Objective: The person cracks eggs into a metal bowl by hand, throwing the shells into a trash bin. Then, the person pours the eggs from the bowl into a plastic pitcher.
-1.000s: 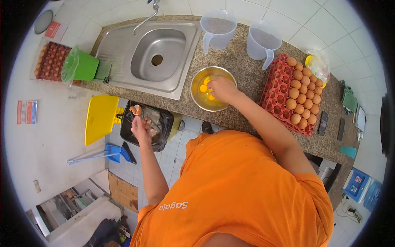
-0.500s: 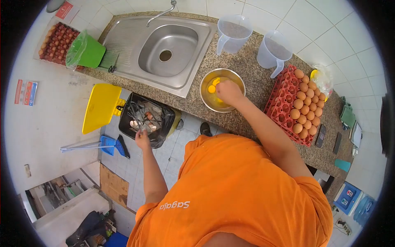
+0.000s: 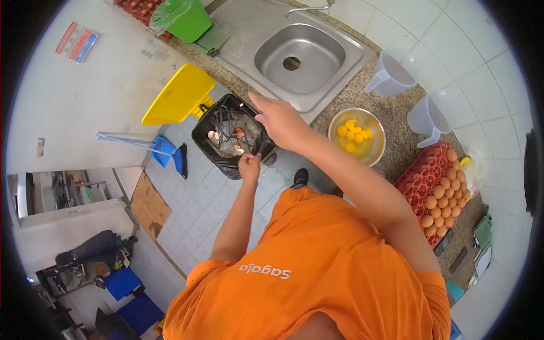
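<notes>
My right hand point(image 3: 281, 123) is stretched out over the near corner of the sink counter, beside the bin, its fingers extended and apart. A small white bit point(image 3: 242, 105) shows by the bin's rim near those fingers; I cannot make out what it is. My left hand point(image 3: 250, 167) is at the front edge of the black-lined bin point(image 3: 226, 169), fingers pinched together; what they hold, if anything, is hidden. Inside the bin lie broken eggshells point(image 3: 214, 136) among dark strips and clear plastic. On the counter a steel bowl point(image 3: 381, 143) holds several yolks point(image 3: 351, 133) in egg white.
Brown eggs point(image 3: 445, 195) stand in stacked red trays point(image 3: 412, 181) at the right. Two clear measuring jugs point(image 3: 392, 76) are by the wall. A steel sink point(image 3: 300, 54) is at the back, a green container point(image 3: 188, 21) to its left. The yellow bin lid point(image 3: 181, 96) stands raised.
My right hand has left the bowl and moved left to the bin, its fingers now spread. My left hand stays by the bin's front edge. The view has turned left.
</notes>
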Motion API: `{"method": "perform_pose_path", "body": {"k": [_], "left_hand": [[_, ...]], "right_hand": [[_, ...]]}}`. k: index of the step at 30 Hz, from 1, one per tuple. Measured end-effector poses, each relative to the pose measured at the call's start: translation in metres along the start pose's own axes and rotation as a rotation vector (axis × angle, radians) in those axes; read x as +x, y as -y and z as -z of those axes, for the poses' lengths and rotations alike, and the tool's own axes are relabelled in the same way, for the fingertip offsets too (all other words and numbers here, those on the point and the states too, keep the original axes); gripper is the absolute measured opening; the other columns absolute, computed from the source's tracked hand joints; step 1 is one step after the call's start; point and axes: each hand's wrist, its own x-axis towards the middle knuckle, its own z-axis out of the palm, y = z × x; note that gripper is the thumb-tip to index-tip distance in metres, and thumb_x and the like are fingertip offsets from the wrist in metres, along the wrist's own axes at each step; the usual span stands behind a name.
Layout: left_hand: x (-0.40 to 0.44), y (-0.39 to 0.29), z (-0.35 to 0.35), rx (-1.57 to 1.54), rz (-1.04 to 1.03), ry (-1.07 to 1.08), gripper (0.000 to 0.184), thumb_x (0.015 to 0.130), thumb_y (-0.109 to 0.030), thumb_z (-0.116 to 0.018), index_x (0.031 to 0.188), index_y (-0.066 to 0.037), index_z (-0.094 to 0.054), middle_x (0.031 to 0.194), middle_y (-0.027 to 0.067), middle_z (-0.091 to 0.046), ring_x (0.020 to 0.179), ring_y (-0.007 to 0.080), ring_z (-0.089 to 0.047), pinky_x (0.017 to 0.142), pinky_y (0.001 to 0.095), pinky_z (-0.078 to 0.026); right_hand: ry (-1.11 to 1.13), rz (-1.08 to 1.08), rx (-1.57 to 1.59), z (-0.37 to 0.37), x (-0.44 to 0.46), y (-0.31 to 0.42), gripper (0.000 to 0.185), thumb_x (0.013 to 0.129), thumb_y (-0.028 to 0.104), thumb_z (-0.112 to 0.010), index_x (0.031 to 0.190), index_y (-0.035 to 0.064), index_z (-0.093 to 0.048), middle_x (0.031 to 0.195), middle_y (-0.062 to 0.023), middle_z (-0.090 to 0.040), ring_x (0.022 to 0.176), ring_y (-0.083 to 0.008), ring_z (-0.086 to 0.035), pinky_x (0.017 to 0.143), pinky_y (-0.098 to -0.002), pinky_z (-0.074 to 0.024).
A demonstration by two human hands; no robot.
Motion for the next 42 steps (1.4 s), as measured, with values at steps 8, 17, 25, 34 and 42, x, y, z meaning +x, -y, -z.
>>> {"method": "perform_pose_path", "body": {"k": [8, 17, 25, 34, 42], "left_hand": [[0.01, 0.032, 0.04, -0.252, 0.171, 0.014, 0.007, 0.095, -0.013, -0.076, 0.099, -0.007, -0.076, 0.087, 0.0022, -0.073, 0.074, 0.0098, -0.064, 0.061, 0.0264, -0.05], [-0.005, -0.122, 0.002, -0.485, 0.197, 0.317, 0.024, 0.099, -0.025, -0.072, 0.113, -0.01, -0.06, 0.095, 0.0041, -0.066, 0.082, 0.014, -0.063, 0.069, 0.028, -0.05], [-0.102, -0.303, -0.09, -0.468, 0.122, 1.124, 0.047, 0.105, -0.026, -0.063, 0.143, 0.0, -0.053, 0.13, 0.0131, -0.063, 0.114, 0.023, -0.064, 0.099, 0.0329, -0.051], [-0.145, -0.287, -0.193, -0.832, 0.357, 1.256, 0.051, 0.109, -0.039, -0.052, 0.143, -0.002, -0.05, 0.135, 0.0136, -0.059, 0.122, 0.0266, -0.06, 0.104, 0.0392, -0.048], [-0.131, -0.276, -0.176, -0.332, -0.285, 1.178, 0.056, 0.098, -0.017, -0.067, 0.15, -0.006, -0.049, 0.125, 0.0105, -0.064, 0.111, 0.0214, -0.065, 0.097, 0.0352, -0.052]], "right_hand": [[-0.057, -0.388, -0.035, 0.114, -0.061, -0.01, 0.022, 0.092, 0.015, -0.074, 0.111, 0.0028, -0.075, 0.099, -0.0136, -0.077, 0.086, -0.0242, -0.074, 0.076, -0.0343, -0.0574], [-0.4, -0.665, -1.411, 0.358, -0.265, -0.111, 0.029, 0.088, 0.018, -0.068, 0.116, 0.0114, -0.072, 0.123, -0.0147, -0.07, 0.119, -0.0355, -0.062, 0.1, -0.0539, -0.05], [-0.248, -0.727, -1.031, 0.431, -0.255, -0.108, 0.025, 0.085, 0.018, -0.074, 0.103, 0.0019, -0.067, 0.092, -0.0167, -0.074, 0.09, -0.0377, -0.071, 0.081, -0.0491, -0.0575], [-0.786, -0.133, -0.353, 0.181, -0.192, -0.058, 0.038, 0.09, 0.018, -0.08, 0.122, 0.0027, -0.067, 0.119, -0.0159, -0.073, 0.108, -0.0308, -0.071, 0.096, -0.0397, -0.0554], [-0.457, -0.729, 0.572, 0.161, -0.189, -0.087, 0.038, 0.102, 0.025, -0.07, 0.129, -0.0016, -0.067, 0.114, -0.0078, -0.074, 0.097, -0.0145, -0.07, 0.086, -0.0305, -0.0555]]}}
